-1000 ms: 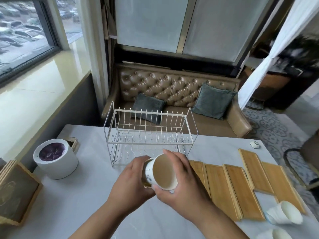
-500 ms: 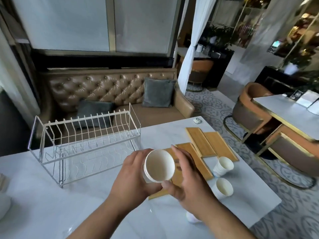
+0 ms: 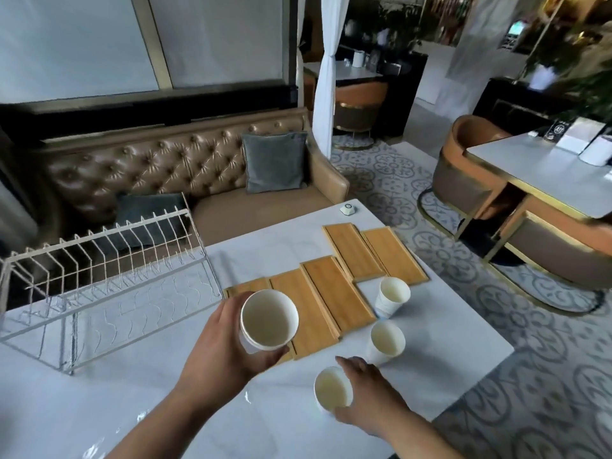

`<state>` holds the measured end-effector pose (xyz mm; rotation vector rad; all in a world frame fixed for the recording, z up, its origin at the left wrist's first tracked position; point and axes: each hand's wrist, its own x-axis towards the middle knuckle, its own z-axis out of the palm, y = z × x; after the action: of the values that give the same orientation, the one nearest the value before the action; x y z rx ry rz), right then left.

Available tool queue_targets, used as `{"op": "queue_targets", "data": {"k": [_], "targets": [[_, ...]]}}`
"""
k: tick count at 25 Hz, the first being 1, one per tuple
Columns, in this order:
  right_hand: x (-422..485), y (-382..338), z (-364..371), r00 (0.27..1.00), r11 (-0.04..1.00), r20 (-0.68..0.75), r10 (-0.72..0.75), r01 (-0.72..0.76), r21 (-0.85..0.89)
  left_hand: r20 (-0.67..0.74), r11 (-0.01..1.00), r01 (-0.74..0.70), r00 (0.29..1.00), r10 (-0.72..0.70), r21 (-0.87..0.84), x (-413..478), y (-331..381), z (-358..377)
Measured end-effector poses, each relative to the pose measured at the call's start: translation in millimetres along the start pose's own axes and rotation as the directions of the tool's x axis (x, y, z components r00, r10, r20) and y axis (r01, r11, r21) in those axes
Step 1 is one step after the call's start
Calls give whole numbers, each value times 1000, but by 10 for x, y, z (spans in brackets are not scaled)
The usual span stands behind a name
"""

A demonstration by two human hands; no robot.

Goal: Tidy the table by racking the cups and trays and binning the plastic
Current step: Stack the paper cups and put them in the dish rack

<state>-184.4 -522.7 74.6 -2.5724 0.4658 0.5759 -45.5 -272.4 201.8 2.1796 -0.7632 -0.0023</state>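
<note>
In front of you, by colour:
- The held cup (image 3: 269, 321): white wall, cream-white inside.
- The near cup (image 3: 332, 389) and the middle cup (image 3: 386, 339): white, pale cream inside.
- The far cup (image 3: 392, 293): white, with a faint blue print low on its wall.
- Your trays (image 3: 331, 293): honey-yellow wood with fine straight grain.
- Your rack (image 3: 109, 260): white wire.
- The table (image 3: 132, 392): glossy white, faint grey veining.
- The sofa (image 3: 149, 167): tan leather, diamond-tufted.
- The cushion (image 3: 275, 162): grey-green.
- The floor (image 3: 496, 293): pale grey tiles with darker grey scrolled medallions.
- The curtain (image 3: 323, 77): white.
</note>
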Motion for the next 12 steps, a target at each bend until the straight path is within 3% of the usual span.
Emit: {"op": "queue_targets", "data": {"k": [3,6,9,12], "targets": [[193,109,99,990,988,88,-106,114,-101,-31,997,49,998,-47,53,60,126,185],[363,186,102,978,972,73,-193,201,-122,-74,988,104,993,-96,114,116,234,331],[479,113,-204,967,968,-40,-250,248,-39,-104,978,142,986,-127,152,136,265,387],[520,-146,-894,915,920,-290,-282,344,188,-144,968,194,975,-171,159,138,215,372]]}}
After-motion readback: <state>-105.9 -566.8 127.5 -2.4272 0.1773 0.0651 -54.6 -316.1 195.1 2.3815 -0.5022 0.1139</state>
